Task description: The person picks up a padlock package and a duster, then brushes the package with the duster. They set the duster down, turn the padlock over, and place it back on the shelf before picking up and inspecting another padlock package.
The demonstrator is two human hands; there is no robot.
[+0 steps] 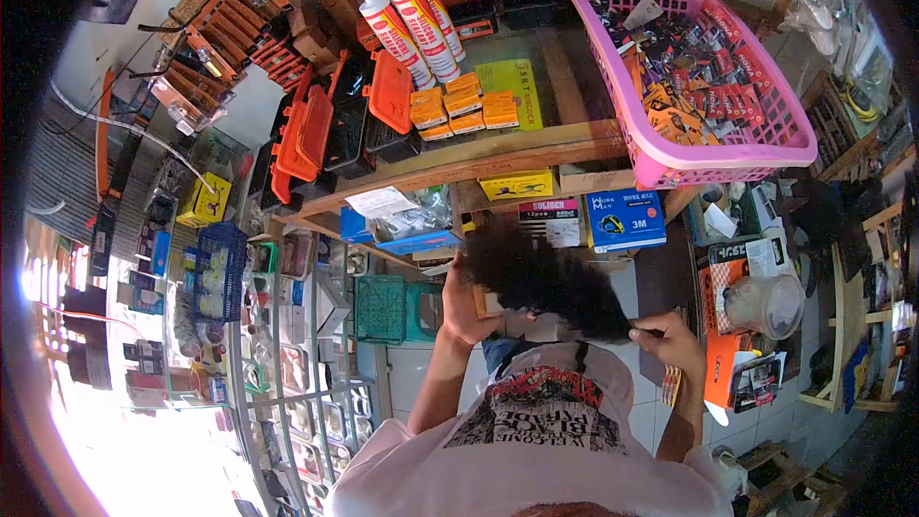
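Note:
A black, fluffy feather duster (550, 280) is stretched slantwise between my two hands, in front of the wooden counter and above my lap. My right hand (667, 337) pinches its thin end at the lower right. At the upper left end, my left hand (464, 308) curls against the dark feathers, which hide part of its fingers. Beyond the duster, a blue dust mask box (625, 220) and a Soligen box (550, 220) stand on the shelf under the counter.
A pink basket (718, 158) full of small packets sits on the counter's right. Silicone tubes (426, 33), small yellow-orange boxes (466, 107) and orange-lidded cases (391, 91) stand to its left. Green crates (380, 308) are below. A clear plastic tub (766, 306) is at right.

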